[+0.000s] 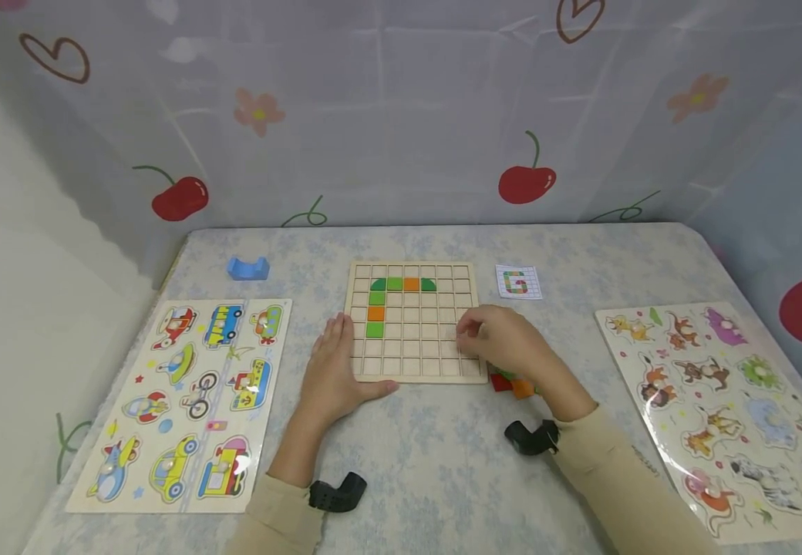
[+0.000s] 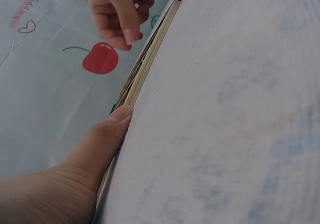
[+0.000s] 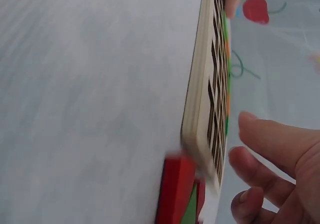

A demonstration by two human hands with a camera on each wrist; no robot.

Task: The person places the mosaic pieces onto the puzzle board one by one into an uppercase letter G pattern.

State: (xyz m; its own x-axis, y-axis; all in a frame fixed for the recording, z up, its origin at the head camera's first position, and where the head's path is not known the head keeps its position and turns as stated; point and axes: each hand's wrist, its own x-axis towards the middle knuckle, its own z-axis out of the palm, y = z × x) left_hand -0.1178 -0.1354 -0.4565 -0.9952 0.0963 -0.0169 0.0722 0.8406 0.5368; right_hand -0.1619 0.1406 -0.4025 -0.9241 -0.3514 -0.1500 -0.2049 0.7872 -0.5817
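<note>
The right hand [image 1: 505, 339] hovers over the lower right cells of the wooden grid board [image 1: 411, 370], fingers curled in a pinching grip on what I cannot tell, while the flat, released left hand [image 1: 335, 370] steadies the board's lower left edge.

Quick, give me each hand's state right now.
Left hand: open, resting flat against the left edge of the wooden grid board.
Right hand: fingers curled over the board's right side; whether it holds anything cannot be told.
</note>
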